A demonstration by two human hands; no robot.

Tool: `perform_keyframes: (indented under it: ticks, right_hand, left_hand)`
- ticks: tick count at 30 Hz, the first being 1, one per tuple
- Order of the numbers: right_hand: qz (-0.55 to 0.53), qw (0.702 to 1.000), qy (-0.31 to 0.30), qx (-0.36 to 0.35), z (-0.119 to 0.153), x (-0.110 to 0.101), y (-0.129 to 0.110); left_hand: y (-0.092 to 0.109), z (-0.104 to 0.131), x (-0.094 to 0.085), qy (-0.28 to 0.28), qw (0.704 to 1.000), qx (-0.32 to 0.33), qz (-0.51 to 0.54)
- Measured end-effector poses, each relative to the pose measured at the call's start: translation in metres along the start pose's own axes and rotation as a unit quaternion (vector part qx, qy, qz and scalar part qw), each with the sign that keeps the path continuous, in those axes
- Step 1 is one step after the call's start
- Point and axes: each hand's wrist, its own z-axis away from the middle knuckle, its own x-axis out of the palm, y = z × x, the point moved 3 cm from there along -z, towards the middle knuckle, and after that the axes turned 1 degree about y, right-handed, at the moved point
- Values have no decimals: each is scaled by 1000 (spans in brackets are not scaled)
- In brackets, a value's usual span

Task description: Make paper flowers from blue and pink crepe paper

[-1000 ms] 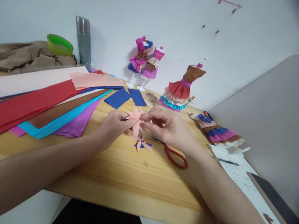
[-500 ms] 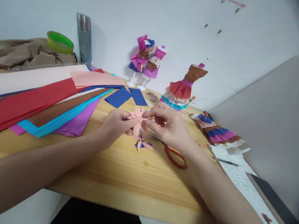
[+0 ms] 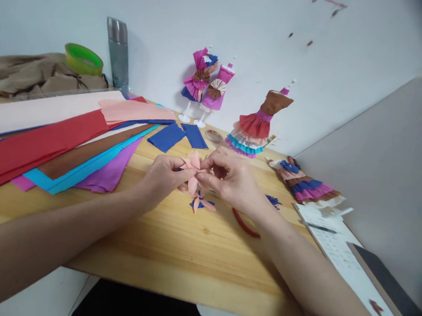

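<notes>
A pink paper flower (image 3: 192, 184) with pointed petals is held above the wooden table (image 3: 160, 258). My left hand (image 3: 164, 178) pinches its left side between thumb and fingers. At its right side, the thumb and index finger of my right hand (image 3: 228, 176) grip a petal. Just below lies a second, smaller flower (image 3: 202, 205) of pink petals over blue ones. Red-handled scissors (image 3: 245, 224) lie beneath my right wrist, mostly hidden by it.
Folded coloured papers (image 3: 50, 138) spread over the left, with two blue pieces (image 3: 166, 137) near the middle. Behind stand a bottle (image 3: 119, 56), green tape (image 3: 84, 58) and small dress forms (image 3: 262, 118). Blue scraps (image 3: 273, 202), a doll-sized dress (image 3: 307, 185) and a notebook (image 3: 328, 231) are at right.
My right hand has turned and shifted slightly left and down on the flower. It now covers more of the scissors, and the blue scraps to its right have come into view.
</notes>
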Motion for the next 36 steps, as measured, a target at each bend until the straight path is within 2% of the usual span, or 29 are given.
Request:
perform_keyframes:
  ticks: [6,11,14,19,25,36]
  right_hand:
    - [-16,1000,10,-14,0,2,1]
    - [-10,1000,10,-14,1,1,-4]
    - [-22,1000,16,8,1,1,-1]
    - [-42,998,23,44,0,-5,3]
    - [25,999,-36,-28,1,-10,-8]
    - [91,993,-26,-66,1,-7,-2]
  left_hand:
    - [1,0,1,-13,1000,11,8]
    - [5,2,1,0,1000,-16,5]
    - [5,3,2,-15,1000,-14,8]
    - [-4,0,0,-1,999,-29,34]
    - [-11,-3,1,-53,993,-35,100]
    - [-13,-4,2,-102,969,-92,207]
